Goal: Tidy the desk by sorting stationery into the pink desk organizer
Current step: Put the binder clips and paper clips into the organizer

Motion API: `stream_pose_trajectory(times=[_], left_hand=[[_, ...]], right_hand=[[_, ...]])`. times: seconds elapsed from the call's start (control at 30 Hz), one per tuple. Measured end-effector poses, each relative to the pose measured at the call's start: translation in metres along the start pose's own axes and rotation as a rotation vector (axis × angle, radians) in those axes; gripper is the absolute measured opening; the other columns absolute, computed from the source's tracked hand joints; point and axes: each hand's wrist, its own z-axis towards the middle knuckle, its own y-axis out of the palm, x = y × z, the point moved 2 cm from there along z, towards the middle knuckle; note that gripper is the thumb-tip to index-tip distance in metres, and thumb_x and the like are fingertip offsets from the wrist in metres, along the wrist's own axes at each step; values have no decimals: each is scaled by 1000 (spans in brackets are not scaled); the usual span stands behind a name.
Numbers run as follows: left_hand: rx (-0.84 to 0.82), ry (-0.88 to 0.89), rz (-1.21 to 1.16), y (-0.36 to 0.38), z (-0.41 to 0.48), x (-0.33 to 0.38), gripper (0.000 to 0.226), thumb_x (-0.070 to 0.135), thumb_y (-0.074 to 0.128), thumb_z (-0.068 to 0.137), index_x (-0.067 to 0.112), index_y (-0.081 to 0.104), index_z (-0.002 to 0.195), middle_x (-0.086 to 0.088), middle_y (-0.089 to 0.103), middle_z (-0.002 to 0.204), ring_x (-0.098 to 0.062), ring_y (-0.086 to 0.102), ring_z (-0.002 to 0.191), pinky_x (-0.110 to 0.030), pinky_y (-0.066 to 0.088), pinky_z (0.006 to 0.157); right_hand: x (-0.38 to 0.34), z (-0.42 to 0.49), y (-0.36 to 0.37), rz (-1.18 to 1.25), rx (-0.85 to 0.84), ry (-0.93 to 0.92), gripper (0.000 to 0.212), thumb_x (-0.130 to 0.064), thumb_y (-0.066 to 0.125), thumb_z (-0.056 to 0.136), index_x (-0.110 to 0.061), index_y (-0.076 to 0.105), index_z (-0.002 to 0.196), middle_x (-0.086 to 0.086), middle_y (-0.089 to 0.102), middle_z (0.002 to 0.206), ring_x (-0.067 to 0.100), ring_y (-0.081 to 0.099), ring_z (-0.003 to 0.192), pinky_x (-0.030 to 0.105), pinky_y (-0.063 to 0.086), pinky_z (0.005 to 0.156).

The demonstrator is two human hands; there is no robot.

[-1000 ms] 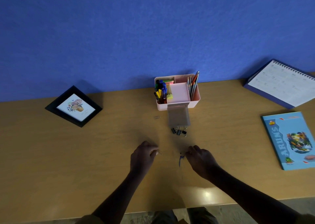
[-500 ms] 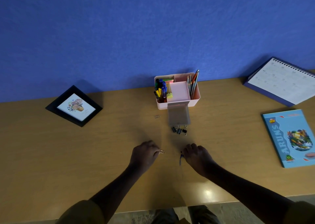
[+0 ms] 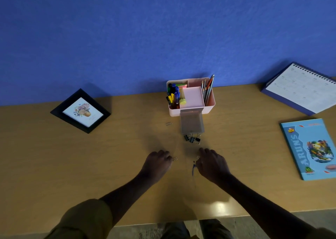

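1. Near the front middle of the smooth tan wooden desk (image 3: 54, 157), both hands sit knuckles-up and close together.
2. The left hand (image 3: 158, 163) has its fingers curled under, and a small silver wire paper clip (image 3: 175, 159) pokes out from its fingertips, pinched there.
3. The right hand (image 3: 211, 163) is curled as well. A second tiny wire clip (image 3: 197, 157) shows at its fingertips and a slim blue piece (image 3: 193, 168) lies against its thumb side; whether it grips either cannot be told.
4. The boxy pink plastic desk organizer (image 3: 209, 109) stands at the back of the desk, against the matte blue wall (image 3: 127, 29).
5. Its left compartment holds upright blue, yellow and black pens (image 3: 172, 97) and a yellow highlighter (image 3: 183, 101). Its right compartment holds thin, leaning pencils (image 3: 207, 91), and the middle is a shallow pink tray.
6. A translucent grey plastic drawer (image 3: 191, 123) juts out from the organizer's front.
7. Just in front of the drawer lies a small cluster of black binder clips with wire handles (image 3: 192, 138), between the drawer and the hands.
8. A couple of loose silver paper clips (image 3: 169, 123) lie to the left of the drawer.
9. Far left, a black square picture frame with a floral print (image 3: 81, 111) lies flat and turned cornerwise.
10. To the right, a glossy light-blue notebook (image 3: 309, 147) lies flat, and a spiral-bound white desk calendar on a dark blue base (image 3: 300, 89) sits behind it by the wall.
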Motion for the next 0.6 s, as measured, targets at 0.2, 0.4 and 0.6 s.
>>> stream_pose_trajectory(times=[0.2,0.4,0.6], left_hand=[[-31,-41,-44,1,3,2,24,27,92,75,26,72,62,6,60,62,-14,60,53,-24,43,45],[-64,-162,-140,2,3,4,34,30,98,59,26,65,55,7,56,61,-14,59,52,-23,42,41],[-83,-238,-181,3,2,6,32,28,97,53,24,65,57,6,58,63,-14,61,55,-24,42,42]], right_hand=[[5,11,-19,200,13,20,7,-17,61,106,-10,62,102,1,69,80,9,59,59,12,35,49],[7,46,-55,267,101,-48,8,-21,63,106,-14,64,103,0,72,93,13,71,75,31,63,62],[1,100,-79,111,210,-49,16,-27,64,104,-13,68,96,4,71,96,18,70,80,30,60,60]])
